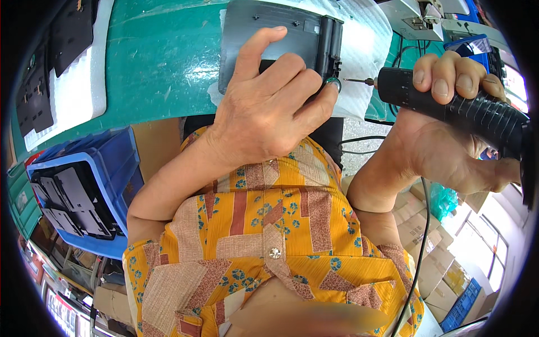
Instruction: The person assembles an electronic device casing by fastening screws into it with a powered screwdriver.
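Observation:
A flat black plastic housing (300, 42) with a thick ribbed edge lies on a white foam sheet before me. My left hand (266, 106) grips its near right corner, with the index finger reaching over the panel and the other fingers curled. By the thumb tip is a small round greenish piece (333, 82), partly covered. My right hand (443, 121) is wrapped around a black electric screwdriver (407, 87), held level. Its thin bit (356, 81) points left at the housing's corner, a little apart from it.
White foam (365, 33) covers part of the green table (163, 62). More black panels (73, 33) lie on foam at the left. A blue crate (132, 163) below holds black parts. A machine (415, 19) stands at the back right; a cable (425, 224) hangs near my right arm.

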Action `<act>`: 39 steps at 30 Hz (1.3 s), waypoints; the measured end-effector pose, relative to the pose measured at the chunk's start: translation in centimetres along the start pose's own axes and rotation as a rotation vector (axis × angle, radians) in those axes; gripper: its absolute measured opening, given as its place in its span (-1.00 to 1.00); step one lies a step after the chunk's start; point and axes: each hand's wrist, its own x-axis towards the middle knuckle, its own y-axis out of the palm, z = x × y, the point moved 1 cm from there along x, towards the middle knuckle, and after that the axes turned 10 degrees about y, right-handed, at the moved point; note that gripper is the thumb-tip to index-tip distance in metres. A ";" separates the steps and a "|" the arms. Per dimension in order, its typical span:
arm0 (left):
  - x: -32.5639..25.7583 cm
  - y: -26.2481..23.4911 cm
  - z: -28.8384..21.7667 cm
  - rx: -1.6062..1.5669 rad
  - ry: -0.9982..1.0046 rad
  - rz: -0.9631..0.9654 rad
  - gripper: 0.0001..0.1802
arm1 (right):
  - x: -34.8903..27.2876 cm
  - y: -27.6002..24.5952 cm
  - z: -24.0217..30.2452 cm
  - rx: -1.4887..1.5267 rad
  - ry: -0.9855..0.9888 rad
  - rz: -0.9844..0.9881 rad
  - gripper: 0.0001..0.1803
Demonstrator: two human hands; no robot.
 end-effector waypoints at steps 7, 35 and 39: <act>0.0 0.0 0.0 0.009 0.006 0.012 -0.72 | 0.2 0.1 0.0 0.004 0.037 0.018 0.03; -0.1 -0.1 -0.2 -0.009 -0.048 0.026 -0.71 | 0.2 2.7 -1.2 -0.066 0.098 0.130 0.09; -0.1 -0.1 0.0 -0.011 -0.044 0.019 -0.70 | -0.1 3.8 -1.1 -0.193 0.056 0.090 0.11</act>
